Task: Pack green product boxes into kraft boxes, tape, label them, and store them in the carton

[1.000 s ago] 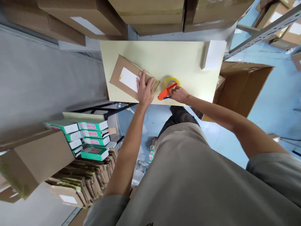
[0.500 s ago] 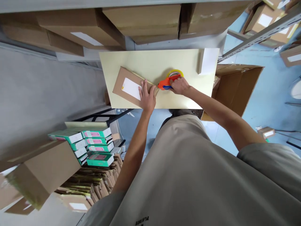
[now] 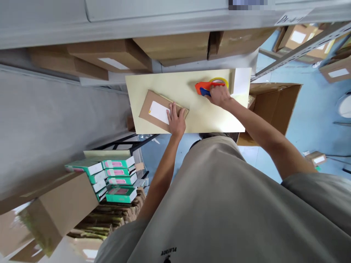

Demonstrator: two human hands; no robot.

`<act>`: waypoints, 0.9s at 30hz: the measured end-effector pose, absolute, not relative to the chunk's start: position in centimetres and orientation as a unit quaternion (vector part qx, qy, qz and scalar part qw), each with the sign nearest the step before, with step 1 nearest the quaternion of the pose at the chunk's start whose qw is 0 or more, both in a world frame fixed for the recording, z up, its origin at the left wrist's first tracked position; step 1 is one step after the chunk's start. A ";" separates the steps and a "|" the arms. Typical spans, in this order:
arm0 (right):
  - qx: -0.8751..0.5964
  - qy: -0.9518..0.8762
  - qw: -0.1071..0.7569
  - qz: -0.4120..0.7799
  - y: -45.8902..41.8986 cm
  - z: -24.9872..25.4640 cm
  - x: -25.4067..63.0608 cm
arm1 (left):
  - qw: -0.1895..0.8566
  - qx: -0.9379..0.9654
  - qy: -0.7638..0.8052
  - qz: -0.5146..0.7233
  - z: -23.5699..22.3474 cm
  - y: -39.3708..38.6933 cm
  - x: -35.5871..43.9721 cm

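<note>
Parcel (image 3: pixel 159 110) lies beneath our spread left fingers (image 3: pixel 174 108) near the surface's (image 3: pixel 167 84) front edge, our right fingers (image 3: pixel 213 90) clench the tape dispenser (image 3: pixel 202 87), and taping, seemingly underway, next calls for careful alignment.

"PLAYBOY" (image 3: pixel 169 251) is on the shirt (image 3: pixel 227 197); the shelf label (image 3: pixel 294 16) is unclear.

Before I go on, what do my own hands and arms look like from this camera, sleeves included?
The left hand and right hand are bare: no glove or watch shows. The forearms are uncovered too. Short, loose grey sleeves cover the upper arms, matching the grey shirt.
</note>
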State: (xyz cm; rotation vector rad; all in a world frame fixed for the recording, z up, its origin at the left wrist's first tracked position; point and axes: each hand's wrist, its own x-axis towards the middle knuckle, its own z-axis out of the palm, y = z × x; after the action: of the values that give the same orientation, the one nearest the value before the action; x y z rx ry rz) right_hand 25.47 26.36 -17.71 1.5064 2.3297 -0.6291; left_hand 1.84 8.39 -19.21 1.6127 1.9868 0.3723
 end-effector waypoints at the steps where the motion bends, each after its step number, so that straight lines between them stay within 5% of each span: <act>1: 0.533 0.803 0.144 -0.223 25.9 -17.5 25.5 | 0.279 0.599 0.738 0.139 -19.0 8.4 1.8; 7: 0.573 0.765 0.111 -0.271 21.9 -15.3 23.8 | 0.277 0.586 0.740 0.180 -16.3 9.6 3.4; 13: 0.573 0.756 -0.001 -0.316 20.9 -7.8 20.4 | 0.209 0.598 0.675 0.378 -10.3 12.7 6.8; 20: 0.501 0.822 -0.178 -0.205 28.4 2.5 16.7 | 0.118 0.584 0.631 0.497 -2.2 21.2 5.3; 27: 0.476 0.868 -0.119 -0.078 38.4 5.0 12.9 | 0.123 0.618 0.614 0.476 -1.6 29.0 3.6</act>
State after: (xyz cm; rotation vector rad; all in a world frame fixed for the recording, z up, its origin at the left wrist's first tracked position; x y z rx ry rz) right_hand 12.87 38.37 5.02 1.6218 2.9546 -0.2642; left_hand 3.65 28.95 -1.56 1.8021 1.7918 1.3874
